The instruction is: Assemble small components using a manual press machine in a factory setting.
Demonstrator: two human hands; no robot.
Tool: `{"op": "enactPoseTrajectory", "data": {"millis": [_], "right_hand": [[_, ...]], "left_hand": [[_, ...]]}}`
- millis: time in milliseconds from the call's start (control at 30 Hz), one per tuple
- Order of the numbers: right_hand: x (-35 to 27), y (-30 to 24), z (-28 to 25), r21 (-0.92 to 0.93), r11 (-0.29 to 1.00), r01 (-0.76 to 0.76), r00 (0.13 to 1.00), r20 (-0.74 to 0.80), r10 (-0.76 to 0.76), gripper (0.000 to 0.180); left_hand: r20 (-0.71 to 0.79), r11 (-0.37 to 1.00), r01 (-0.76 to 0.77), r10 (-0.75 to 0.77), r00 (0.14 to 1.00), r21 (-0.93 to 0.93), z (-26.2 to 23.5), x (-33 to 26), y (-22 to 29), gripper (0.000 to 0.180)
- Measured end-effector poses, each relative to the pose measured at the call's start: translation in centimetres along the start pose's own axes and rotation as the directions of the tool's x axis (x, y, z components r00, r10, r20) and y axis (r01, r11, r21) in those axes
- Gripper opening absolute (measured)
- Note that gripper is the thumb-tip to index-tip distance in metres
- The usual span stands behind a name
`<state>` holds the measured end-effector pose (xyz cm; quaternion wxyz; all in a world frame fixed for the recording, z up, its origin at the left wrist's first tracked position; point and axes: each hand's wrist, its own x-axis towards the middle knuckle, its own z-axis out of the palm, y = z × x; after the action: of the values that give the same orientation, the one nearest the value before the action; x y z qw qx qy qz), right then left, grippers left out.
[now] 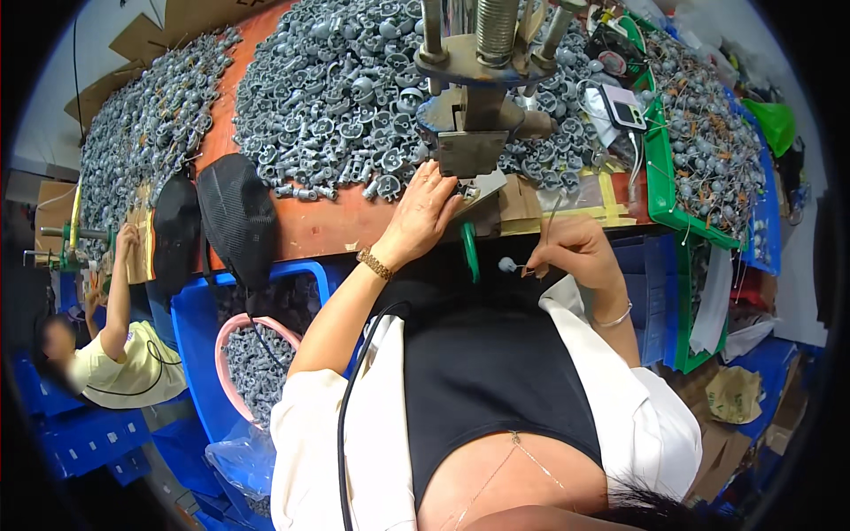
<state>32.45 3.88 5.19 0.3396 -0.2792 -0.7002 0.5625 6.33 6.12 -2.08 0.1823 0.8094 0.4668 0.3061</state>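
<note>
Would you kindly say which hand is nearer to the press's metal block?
Left. The left hand is just below left of the metal block; the right hand is farther, toward the lower right.

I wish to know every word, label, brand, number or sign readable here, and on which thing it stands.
No full word or number can be read clearly.
Cardboard at the top: dark marks, cut off by the picture's edge.
White device at upper right: screen too small to read.
Beige bag at right: faint print, blurred.
Blue boxes at lower left: pale marks, too small.
</note>
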Motion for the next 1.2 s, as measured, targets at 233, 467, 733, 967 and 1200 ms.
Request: {"op": "enactPoseTrajectory", "data": {"millis": [233,467,733,967,1200], "right_hand": [[1.7,0.7,-1.0,-0.034,0.994,0.100,0.994,0.034,-0.099,0.017],[2.3,1.3,-0.3,0.098,0.987,-0.130,0.991,0.015,0.129,0.018],[1.7,1.2,0.4,0.150,0.962,-0.230,0.972,-0.011,0.234,0.015],[3.5,2.2,2.3,-0.033,0.992,-0.123,0.992,-0.003,0.123,0.017],[5.6,3.6,5.0,-0.136,0.989,-0.057,0.990,-0.136,0.038,0.020]], "left_hand": [[-0.409,0.993,0.009,-0.058,0.911,-0.120,-6.4,3.7,-4.4,0.034],[-0.530,0.882,0.343,-0.132,0.838,0.324,-10.1,8.9,-16.9,0.028],[-0.620,0.914,0.310,-0.088,0.780,0.260,-9.5,9.0,-15.0,0.018],[-0.345,0.656,0.154,-0.564,0.750,-0.739,-4.7,1.2,-4.3,0.011],[-0.029,0.196,0.112,-0.600,0.799,-0.974,-1.6,-2.1,2.1,0.026]]}}
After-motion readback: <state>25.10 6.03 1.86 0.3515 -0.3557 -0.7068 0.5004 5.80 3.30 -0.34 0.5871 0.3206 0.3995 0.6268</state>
